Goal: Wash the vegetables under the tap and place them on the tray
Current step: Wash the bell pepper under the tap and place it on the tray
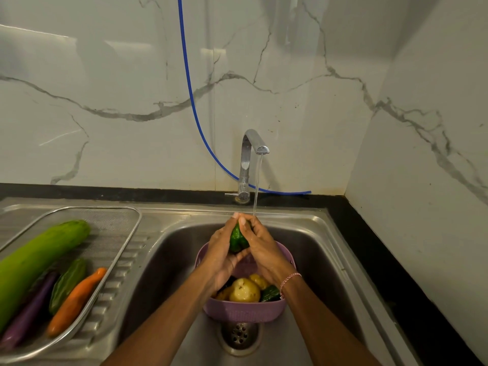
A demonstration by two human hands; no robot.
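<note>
Over the far half of the sink [317, 260], above a purple basket [245, 311] standing in the basin, both hands hold one small green vegetable [238, 239] between them. Its long axis runs nearly upright, the top end pointing toward the tap [249, 159] and the lower end toward the palms. The left hand [220, 256] curls round its left side and the right hand [265, 249] round its right, with the fingertips meeting over the top. Only a strip of glossy green skin shows between the fingers, so its kind and both ends are hard to make out. The stream of water [256, 186] falls to the right hand's fingertips, and whether it reaches the vegetable cannot be told.

The forearms cover much of the basket. A potato [244, 289] and part of a dark green vegetable [270, 294] show inside it. The drain [239, 335] lies just in front of it.

On the drainboard at the sink's left end sits the mesh tray [137, 220]. It holds a long pale green gourd [37, 260], cut off by the frame's left edge, a ridged green gourd [68, 283], a carrot [76, 302] and a blurred purple aubergine [29, 313].
</note>
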